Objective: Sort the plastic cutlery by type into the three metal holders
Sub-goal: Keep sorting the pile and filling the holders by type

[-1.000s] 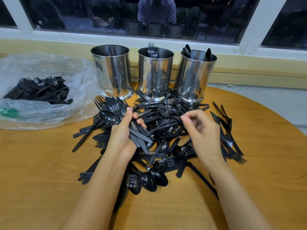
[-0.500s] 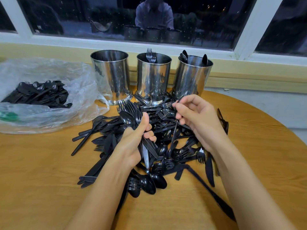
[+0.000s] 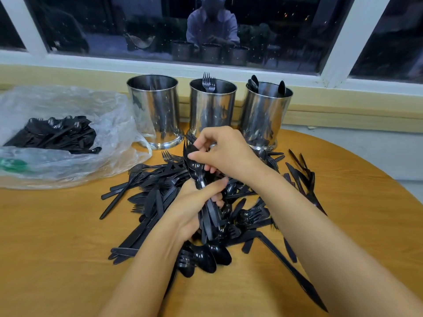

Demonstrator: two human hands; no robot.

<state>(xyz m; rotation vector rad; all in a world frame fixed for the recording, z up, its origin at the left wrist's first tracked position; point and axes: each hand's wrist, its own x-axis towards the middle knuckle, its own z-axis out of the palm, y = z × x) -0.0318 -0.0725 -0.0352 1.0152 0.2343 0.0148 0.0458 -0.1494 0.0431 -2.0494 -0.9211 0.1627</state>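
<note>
Nearest, on the smooth, orange-brown wood-grain desk (image 3: 57, 248): a loose heap (image 3: 151, 202) of black plastic cutlery, thin and glossy, with round-bowled spoons, fine-tined forks and long flat knives all crossed over one another. Over the middle of the heap, left hand (image 3: 192, 202) curled tight round a bundle (image 3: 209, 213) of handles, held roughly upright with a spoon bowl at the top. Just beyond, right hand (image 3: 226, 152) bent down over that top end, fingers pinching at the uppermost pieces of the bundle; exactly which piece, impossible to tell. Off to the left, a crumpled clear plastic bag (image 3: 109, 115) lying open, with more black cutlery inside. Farther back, in a row near the far edge of the desk, three shiny cylindrical metal holders with flared bases: left holder (image 3: 155, 115) with nothing showing above its rim and its contents unclear; middle holder (image 3: 211, 115) with fork tines poking up; right holder (image 3: 265, 115) with a few spoon bowls leaning at the rim. Judged from this, barely begun: only a handful sorted, forks and spoons each given a holder, knives probably meant for the left one, and most of the heap plus the bag left to do. Behind everything, a pale yellow ledge (image 3: 343, 106) and dark window glass (image 3: 274, 24).
</note>
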